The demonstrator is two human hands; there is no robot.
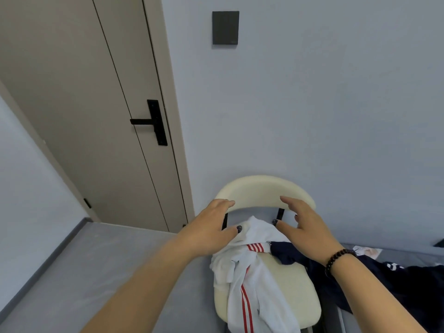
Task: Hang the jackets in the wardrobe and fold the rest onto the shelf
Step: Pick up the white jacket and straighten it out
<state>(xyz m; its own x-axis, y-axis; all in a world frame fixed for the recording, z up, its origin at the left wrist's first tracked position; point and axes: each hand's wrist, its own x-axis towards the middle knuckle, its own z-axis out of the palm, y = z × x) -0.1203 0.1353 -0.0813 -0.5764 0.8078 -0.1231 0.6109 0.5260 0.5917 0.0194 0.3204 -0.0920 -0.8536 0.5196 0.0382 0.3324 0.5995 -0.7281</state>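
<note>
A white garment with red stripes (249, 280) lies crumpled over the seat of a cream chair (262, 188). A dark navy garment (408, 282) spreads from the seat onto the grey surface to the right. My left hand (213, 227) hovers above the white garment's left side with fingers spread and holds nothing. Above the spot where the white and navy garments meet is my right hand (302, 224), open too, with a dark bead bracelet on its wrist. Neither hand visibly grips cloth.
A beige door (84, 104) with a black handle (153, 121) stands shut at the left. A dark wall panel (225, 27) hangs on the pale wall behind the chair. Grey floor (96, 272) lies to the chair's left. A small white item (370, 252) lies at the far right.
</note>
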